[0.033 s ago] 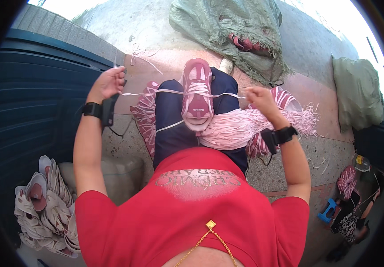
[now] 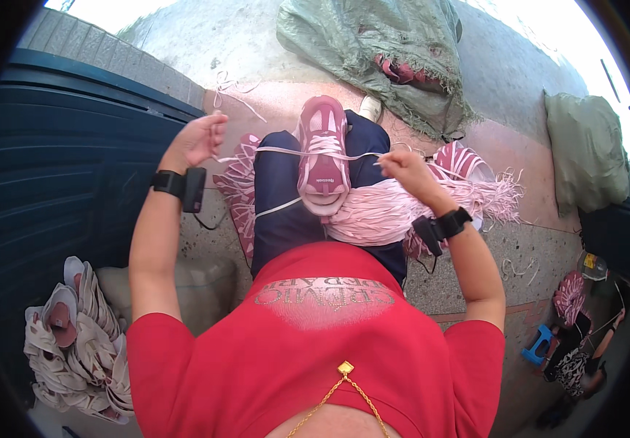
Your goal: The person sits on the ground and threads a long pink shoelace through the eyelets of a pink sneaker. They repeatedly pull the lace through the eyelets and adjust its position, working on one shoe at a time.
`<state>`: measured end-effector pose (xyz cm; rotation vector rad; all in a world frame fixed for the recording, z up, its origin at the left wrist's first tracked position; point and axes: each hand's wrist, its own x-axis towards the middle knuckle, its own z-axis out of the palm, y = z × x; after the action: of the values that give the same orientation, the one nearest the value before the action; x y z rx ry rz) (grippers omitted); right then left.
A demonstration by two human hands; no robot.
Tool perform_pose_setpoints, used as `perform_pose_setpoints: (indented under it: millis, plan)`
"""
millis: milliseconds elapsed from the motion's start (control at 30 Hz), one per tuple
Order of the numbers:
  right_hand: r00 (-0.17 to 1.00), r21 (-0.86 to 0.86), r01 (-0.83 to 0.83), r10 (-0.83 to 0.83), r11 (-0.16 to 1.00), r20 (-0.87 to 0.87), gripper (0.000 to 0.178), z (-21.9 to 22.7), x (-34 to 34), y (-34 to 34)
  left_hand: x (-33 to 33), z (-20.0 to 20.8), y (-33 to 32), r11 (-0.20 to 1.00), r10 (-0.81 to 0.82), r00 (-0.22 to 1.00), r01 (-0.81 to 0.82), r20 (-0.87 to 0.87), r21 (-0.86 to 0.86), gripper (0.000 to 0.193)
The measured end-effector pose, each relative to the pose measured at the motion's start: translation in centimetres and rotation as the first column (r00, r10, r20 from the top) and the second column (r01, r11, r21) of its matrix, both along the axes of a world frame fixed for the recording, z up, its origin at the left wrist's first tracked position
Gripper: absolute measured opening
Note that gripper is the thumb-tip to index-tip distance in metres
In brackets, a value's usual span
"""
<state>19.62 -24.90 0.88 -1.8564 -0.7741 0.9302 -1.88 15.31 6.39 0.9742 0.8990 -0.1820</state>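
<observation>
Laces (image 2: 379,212) matt fab, pendant (image 2: 345,368) mtl

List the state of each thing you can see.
Pink and white shoe: on the lap, partly laced.
Flat pale lace: drawn out sideways, slightly slack.
Left hand: closed on the lace.
Right hand: pinching the lace.
Pale pink lace bundle: lying beside the shoe, outer strands fanned.
Torn green woven sack: pink contents showing.
Rounded green sack: bulging, opening unseen.
Whitish shoe parts: piled together.

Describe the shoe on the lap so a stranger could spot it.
Find the dark blue trousers. Centred over them is a pink shoe, toe pointing away. Unlike the bundle of laces alongside, its lace stretches toward left hand and right hand.
</observation>
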Motion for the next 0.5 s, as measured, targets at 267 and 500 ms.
perform_pose_setpoints:
  millis: [267,500]
  plan:
    - [0.736,0.044,-0.033,-0.005,0.998,0.677,0.018,-3.9,-4.8,5.8,4.4,-6.1,-13.1,0.706,-0.437,0.899,0.317,0.037,0.633,0.026]
    - [0.717,-0.005,0.080,-0.054,0.997,0.695,0.016,-4.3,-5.0,6.9,3.7,-4.6,-13.1,0.724,-0.340,0.938,0.304,-0.063,0.619,0.025]
